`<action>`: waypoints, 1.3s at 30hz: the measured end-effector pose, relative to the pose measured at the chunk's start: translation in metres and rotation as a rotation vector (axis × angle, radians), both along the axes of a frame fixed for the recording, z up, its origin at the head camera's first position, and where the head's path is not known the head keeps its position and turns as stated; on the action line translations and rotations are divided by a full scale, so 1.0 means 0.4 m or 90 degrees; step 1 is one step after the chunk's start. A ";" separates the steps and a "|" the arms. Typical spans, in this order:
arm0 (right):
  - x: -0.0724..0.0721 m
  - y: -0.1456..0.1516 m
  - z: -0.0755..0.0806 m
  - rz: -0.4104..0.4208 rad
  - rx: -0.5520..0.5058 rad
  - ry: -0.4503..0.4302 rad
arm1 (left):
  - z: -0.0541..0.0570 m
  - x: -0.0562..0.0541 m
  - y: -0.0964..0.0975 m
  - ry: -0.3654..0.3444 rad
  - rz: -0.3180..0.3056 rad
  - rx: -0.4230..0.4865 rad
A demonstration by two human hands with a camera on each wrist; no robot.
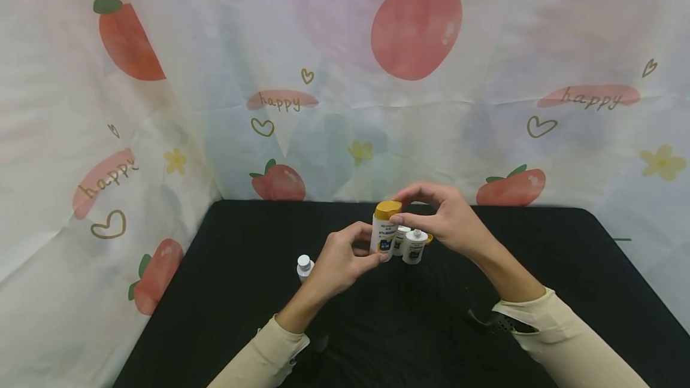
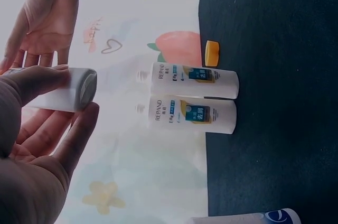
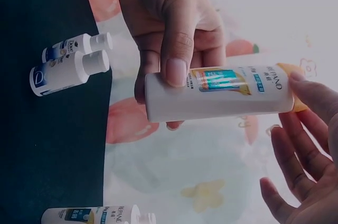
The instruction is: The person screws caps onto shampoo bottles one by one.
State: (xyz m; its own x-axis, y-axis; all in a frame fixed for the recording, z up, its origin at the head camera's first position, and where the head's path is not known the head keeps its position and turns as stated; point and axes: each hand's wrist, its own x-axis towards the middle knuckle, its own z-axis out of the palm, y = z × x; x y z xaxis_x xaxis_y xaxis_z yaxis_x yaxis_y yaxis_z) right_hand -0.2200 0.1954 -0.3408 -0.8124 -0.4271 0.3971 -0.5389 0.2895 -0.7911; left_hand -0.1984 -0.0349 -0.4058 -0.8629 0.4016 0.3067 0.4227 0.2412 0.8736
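My left hand point(image 1: 336, 262) grips the lower part of a white shampoo bottle point(image 1: 381, 237), holding it up over the table. On its top sits a yellow cap point(image 1: 388, 210), which my right hand point(image 1: 444, 217) pinches between thumb and fingers. In the right wrist view the bottle point(image 3: 222, 92) lies across the frame, label showing, with the left thumb point(image 3: 177, 71) pressed near its base. Behind it stand two similar bottles point(image 2: 195, 81) point(image 2: 193, 115) with bare necks. A loose yellow cap point(image 2: 212, 54) lies on the table beside them.
Two white bottles with white caps point(image 3: 63, 73) point(image 3: 66, 47) stand close together; one white bottle point(image 1: 304, 265) shows left of my left hand. The black table point(image 1: 259, 226) meets a fruit-printed curtain point(image 1: 334, 136) at its back and left.
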 end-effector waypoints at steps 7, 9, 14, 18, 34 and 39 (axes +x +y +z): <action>0.001 0.002 0.001 0.006 -0.005 0.003 | 0.001 -0.003 -0.006 0.005 0.006 0.017; 0.001 0.005 0.001 0.008 -0.005 0.008 | 0.002 -0.003 -0.008 0.005 0.007 0.019; -0.001 0.015 0.003 0.013 -0.014 0.026 | 0.003 -0.002 -0.010 0.008 0.011 0.022; -0.005 0.017 0.003 0.015 -0.025 0.036 | 0.003 -0.002 -0.009 0.009 0.007 0.028; -0.015 0.007 0.006 0.077 -0.013 0.024 | 0.000 0.000 0.000 0.005 -0.017 0.029; -0.017 0.005 0.006 0.085 -0.014 0.025 | -0.002 0.001 0.003 0.007 -0.021 0.030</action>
State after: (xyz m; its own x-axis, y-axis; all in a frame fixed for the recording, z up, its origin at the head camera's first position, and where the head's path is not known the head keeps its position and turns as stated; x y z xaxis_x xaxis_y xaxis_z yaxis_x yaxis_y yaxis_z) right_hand -0.2267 0.1972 -0.3385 -0.7328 -0.5212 0.4374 -0.6019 0.1968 -0.7739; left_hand -0.1978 -0.0337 -0.4066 -0.8459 0.4148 0.3351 0.4393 0.1859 0.8789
